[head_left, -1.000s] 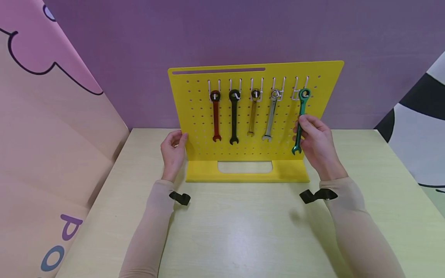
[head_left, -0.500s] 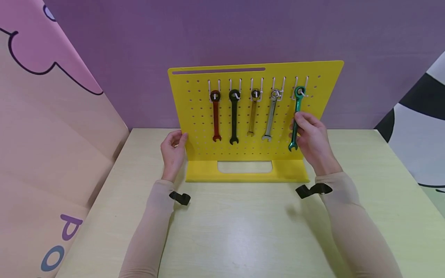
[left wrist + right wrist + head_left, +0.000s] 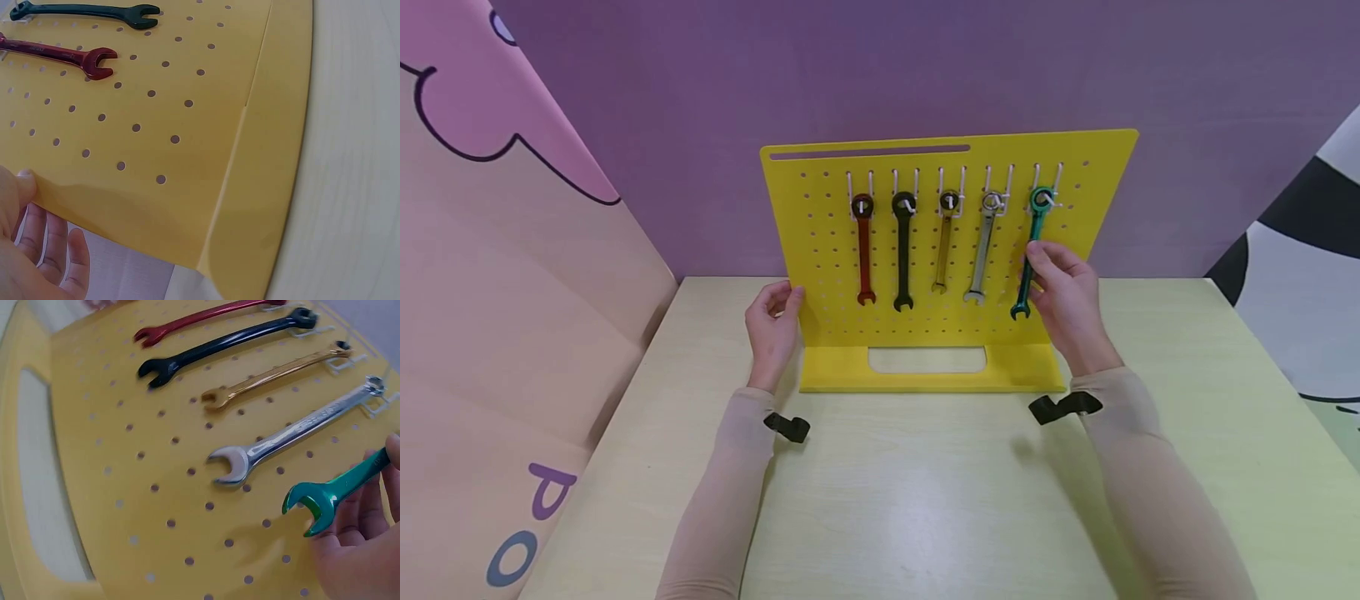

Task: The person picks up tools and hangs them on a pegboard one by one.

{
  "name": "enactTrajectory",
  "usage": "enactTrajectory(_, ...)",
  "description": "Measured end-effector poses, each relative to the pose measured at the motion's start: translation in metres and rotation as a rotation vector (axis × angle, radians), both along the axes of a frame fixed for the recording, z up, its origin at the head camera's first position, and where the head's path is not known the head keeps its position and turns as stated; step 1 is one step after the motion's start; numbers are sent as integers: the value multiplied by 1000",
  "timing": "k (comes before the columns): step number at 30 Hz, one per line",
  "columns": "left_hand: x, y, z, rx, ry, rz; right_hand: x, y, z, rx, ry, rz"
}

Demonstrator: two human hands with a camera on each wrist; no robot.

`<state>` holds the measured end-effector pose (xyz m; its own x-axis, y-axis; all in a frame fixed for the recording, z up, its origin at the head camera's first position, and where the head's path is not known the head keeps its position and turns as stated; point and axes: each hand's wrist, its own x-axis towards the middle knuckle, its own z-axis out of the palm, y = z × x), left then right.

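Observation:
My right hand (image 3: 1066, 300) pinches a green wrench (image 3: 1032, 262) by its shaft. The wrench's ring end sits at the rightmost white hook (image 3: 1051, 200) of the yellow pegboard (image 3: 835, 308), and the hook's tip shows through the ring. Its open-jawed end (image 3: 312, 506) points downward, a little apart from the board. My left hand (image 3: 773, 329) holds the board's left edge, with the thumb (image 3: 26, 187) on the front face and the other fingers beyond the edge. A silver wrench (image 3: 981, 254) hangs just left of the green one.
On other hooks hang a gold wrench (image 3: 943, 246), a black wrench (image 3: 903, 258) and a red wrench (image 3: 864, 254). The board's base (image 3: 835, 375) with its cutout stands on a pale wooden table (image 3: 910, 483). A purple wall panel (image 3: 925, 67) rises behind.
My right hand has moved the green wrench left and slightly up, bringing its ring end onto the hook's tip. The left hand stays at the board's edge.

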<state>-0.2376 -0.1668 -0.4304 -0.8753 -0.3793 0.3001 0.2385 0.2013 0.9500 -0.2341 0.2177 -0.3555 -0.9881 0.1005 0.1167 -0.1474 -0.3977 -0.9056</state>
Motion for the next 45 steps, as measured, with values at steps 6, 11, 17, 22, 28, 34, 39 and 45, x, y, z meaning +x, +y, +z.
enactTrajectory(6, 0, 0, 1, -2, -2, -9, -3, -4, -11, 416, 105, -316)
enactTrajectory(11, 0, 1, 1, 1, -8, -8, -2, -7, -22, 648, 221, -488)
enactTrajectory(17, -1, 1, 0, -1, -11, -7, 0, -7, -40, 800, 249, -552)
enactTrajectory(22, 0, 1, -1, 7, -22, -8, 1, -5, -53, 864, 279, -570)
enactTrajectory(28, -2, 1, -1, 2, -10, -9, 2, -4, -62, 899, 289, -585)
enactTrajectory(34, -3, 2, -3, 6, -6, -11, 2, -2, -67, 947, 276, -593)
enactTrajectory(39, -3, 1, -4, 12, -10, -12, 5, -2, -69, 953, 255, -557)
enactTrajectory(45, -4, -6, -6, -38, 10, 31, 13, 4, -58, 928, 134, -466)
